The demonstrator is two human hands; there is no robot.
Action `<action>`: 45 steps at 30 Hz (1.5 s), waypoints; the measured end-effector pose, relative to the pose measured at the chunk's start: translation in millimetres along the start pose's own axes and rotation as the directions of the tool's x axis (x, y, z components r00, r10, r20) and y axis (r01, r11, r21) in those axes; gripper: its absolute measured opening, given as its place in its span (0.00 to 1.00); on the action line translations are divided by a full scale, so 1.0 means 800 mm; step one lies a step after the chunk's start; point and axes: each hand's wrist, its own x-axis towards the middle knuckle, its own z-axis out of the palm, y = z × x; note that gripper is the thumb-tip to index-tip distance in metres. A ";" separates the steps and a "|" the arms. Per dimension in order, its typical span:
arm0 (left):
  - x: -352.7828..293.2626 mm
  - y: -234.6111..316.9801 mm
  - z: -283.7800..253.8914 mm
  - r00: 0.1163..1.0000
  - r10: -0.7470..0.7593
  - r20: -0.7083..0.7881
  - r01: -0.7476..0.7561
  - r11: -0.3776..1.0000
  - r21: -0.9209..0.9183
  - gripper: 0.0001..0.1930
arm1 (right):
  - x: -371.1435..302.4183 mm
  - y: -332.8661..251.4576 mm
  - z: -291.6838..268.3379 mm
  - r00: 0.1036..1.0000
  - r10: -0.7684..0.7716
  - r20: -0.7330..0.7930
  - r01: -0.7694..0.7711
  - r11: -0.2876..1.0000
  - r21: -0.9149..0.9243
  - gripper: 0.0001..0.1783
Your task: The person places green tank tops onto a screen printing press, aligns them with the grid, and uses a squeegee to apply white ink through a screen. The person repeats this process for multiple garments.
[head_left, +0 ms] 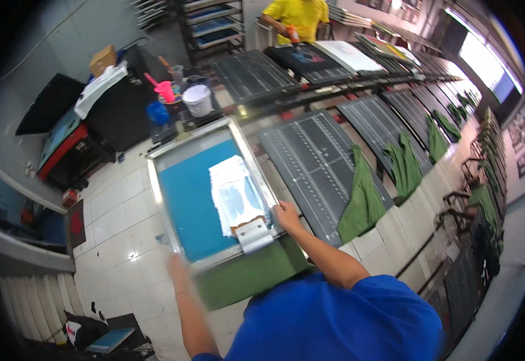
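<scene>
A screen printing frame [253,162] with silvery rails and blue mesh [193,192] lies before me. White ink [229,174] covers part of the mesh's right side. At the near end of the ink, a squeegee [253,234] with a light metal handle rests against the near rail. My right hand [286,218] is closed around the right rail near its front corner. My left hand [178,271], smeared by motion, is beside the near left corner; whether it touches the rail is unclear. Under the frame's near end shows green fabric [244,280].
Black printing boards [304,162] run rightward in rows, several with green cloth [362,198] hanging off. Beyond the frame stand a white bucket [198,101], a pink cup [165,91] and a blue container [158,113]. A person in yellow [298,15] holds an orange-red object [292,34] across the boards.
</scene>
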 end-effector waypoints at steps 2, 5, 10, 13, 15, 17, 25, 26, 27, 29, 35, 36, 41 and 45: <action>-0.015 0.006 0.007 0.999 -0.028 -0.016 0.027 0.999 -0.036 0.23 | -0.003 0.004 -0.027 0.997 0.017 0.081 -0.019 1.000 0.018 0.23; -0.048 0.021 0.022 0.967 0.049 -0.248 -0.054 0.999 -0.010 0.17 | -0.015 0.014 -0.102 0.990 0.088 0.112 -0.099 0.990 0.097 0.24; -0.143 0.074 0.146 0.901 0.346 -0.261 -0.277 0.923 0.268 0.15 | -0.028 0.119 -0.337 0.934 0.064 -0.351 -0.126 0.979 -0.158 0.17; -0.250 0.149 0.300 0.962 0.256 0.090 -0.270 0.939 0.215 0.12 | -0.030 0.154 -0.401 0.910 0.055 -0.412 -0.217 0.908 -0.357 0.14; -0.305 0.167 0.407 0.833 0.401 0.382 -0.507 0.829 0.236 0.13 | -0.029 0.163 -0.429 0.959 0.015 -0.283 -0.153 0.869 -0.471 0.13; -0.330 0.125 0.514 0.754 0.526 0.394 -0.655 0.654 0.379 0.10 | -0.020 0.176 -0.437 0.994 -0.087 -0.065 0.038 0.837 -0.546 0.14; -0.329 0.146 0.596 0.894 0.321 0.311 -0.325 0.945 -0.042 0.06 | 0.033 0.195 -0.559 0.981 0.184 0.067 -0.195 0.917 0.347 0.11; -0.323 0.174 0.594 0.914 0.261 0.310 -0.224 0.963 -0.152 0.05 | 0.044 0.184 -0.580 0.984 0.143 0.110 -0.176 0.893 0.414 0.11; -0.324 0.217 0.592 0.939 0.218 0.267 -0.156 0.960 -0.234 0.06 | 0.058 0.163 -0.597 0.980 0.119 0.162 -0.186 0.846 0.500 0.11; -0.308 0.277 0.574 0.943 0.180 0.279 -0.001 0.841 -0.541 0.09 | 0.088 0.117 -0.609 0.963 0.047 0.266 -0.217 0.722 0.657 0.12; -0.259 0.209 0.589 0.902 0.089 0.422 0.159 0.840 -0.518 0.29 | 0.127 0.206 -0.565 0.973 -0.130 0.190 0.132 0.991 -0.002 0.19; -0.273 0.183 0.578 0.908 0.011 0.419 0.147 0.928 -0.342 0.28 | 0.103 0.198 -0.553 0.961 0.005 0.275 0.042 0.986 -0.164 0.21; -0.299 0.150 0.544 0.870 -0.105 0.483 0.246 0.939 -0.240 0.23 | 0.043 0.175 -0.514 0.851 0.224 0.475 0.077 0.841 -0.535 0.26; -0.328 0.206 0.517 0.890 0.044 0.454 0.327 0.631 -0.703 0.21 | 0.047 0.173 -0.541 0.824 0.177 0.538 -0.540 0.530 0.654 0.23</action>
